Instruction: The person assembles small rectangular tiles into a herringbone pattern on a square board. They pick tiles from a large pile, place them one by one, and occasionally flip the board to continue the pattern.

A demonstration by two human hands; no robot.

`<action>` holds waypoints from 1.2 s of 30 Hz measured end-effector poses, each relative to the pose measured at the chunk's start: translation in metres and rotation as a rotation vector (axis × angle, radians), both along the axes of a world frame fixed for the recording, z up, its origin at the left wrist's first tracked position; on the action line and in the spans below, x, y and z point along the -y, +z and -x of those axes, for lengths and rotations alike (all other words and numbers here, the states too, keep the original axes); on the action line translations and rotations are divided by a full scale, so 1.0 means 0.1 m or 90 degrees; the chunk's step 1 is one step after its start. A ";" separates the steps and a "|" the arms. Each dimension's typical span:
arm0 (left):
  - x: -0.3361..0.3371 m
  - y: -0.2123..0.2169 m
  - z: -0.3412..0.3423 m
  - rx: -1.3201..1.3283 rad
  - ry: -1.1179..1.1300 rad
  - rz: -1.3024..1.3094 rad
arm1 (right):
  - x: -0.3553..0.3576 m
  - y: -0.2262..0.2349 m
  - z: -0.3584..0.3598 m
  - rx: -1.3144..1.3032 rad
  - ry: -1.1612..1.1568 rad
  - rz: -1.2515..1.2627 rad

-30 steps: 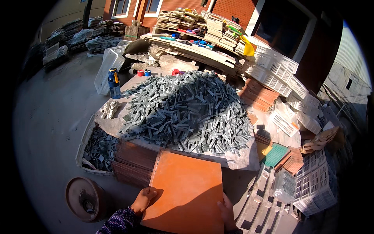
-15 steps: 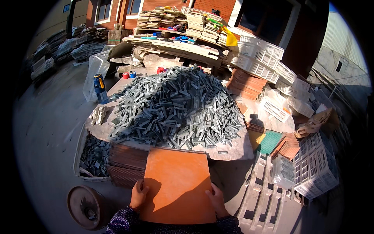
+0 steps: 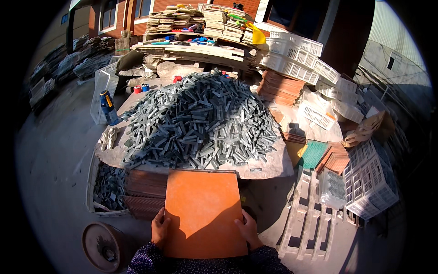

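Note:
A flat, square orange panel [image 3: 203,208] lies in front of me, its far edge close to the front of the table. My left hand [image 3: 159,228] grips its left edge, the thumb on the upper face. On the opposite edge, my right hand [image 3: 248,227] holds on in the same way, with the thumb on top. The fingers beneath the panel are hidden. Shadow falls across the panel's lower right part. Just past it, a large heap of small grey stone-like strips [image 3: 200,118] covers most of the table [image 3: 276,166].
Left of the panel are stacked ridged reddish-brown sheets [image 3: 145,185] and a white crate [image 3: 91,201] of dark pieces. A bottle [image 3: 108,108] and pale gloves [image 3: 108,137] rest on the table's left side. A round bucket [image 3: 102,246] stands lower left, a wooden pallet [image 3: 299,223] right.
The surroundings have shifted slightly left and up in the view. Both hands keep hold of the panel, which has moved slightly left with them in the picture.

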State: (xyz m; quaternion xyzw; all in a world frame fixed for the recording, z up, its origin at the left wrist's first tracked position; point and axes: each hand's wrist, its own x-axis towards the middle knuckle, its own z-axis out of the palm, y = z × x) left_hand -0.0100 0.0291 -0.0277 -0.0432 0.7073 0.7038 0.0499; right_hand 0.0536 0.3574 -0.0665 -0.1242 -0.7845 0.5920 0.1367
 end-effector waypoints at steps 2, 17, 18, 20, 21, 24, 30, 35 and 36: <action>0.07 -0.05 0.07 -0.021 -0.036 0.066 | 0.00 0.08 0.04 0.009 0.033 0.047; 0.27 -0.41 0.29 -0.063 -0.048 0.117 | 0.21 0.29 0.24 0.024 -0.005 -0.111; 0.27 -0.40 0.34 -0.051 -0.061 0.102 | 0.14 0.23 0.27 0.020 -0.007 -0.026; 0.14 -0.21 0.55 -0.019 -0.083 0.188 | -0.08 0.13 0.34 0.040 -0.002 0.053; 0.05 -0.14 0.66 -0.013 -0.080 0.193 | -0.20 0.10 0.41 0.063 0.010 0.051; -0.04 -0.17 0.94 -0.069 -0.035 0.249 | -0.21 0.15 0.57 0.068 0.051 0.022; 0.05 -0.64 1.00 -0.147 -0.044 0.252 | -0.03 0.08 0.54 0.097 0.062 -0.103; 0.10 -0.49 0.97 -0.122 -0.047 0.372 | -0.06 0.09 0.58 0.068 0.070 -0.169; -0.17 -0.04 0.95 -0.068 -0.089 0.405 | -0.21 0.15 0.65 0.033 0.062 -0.269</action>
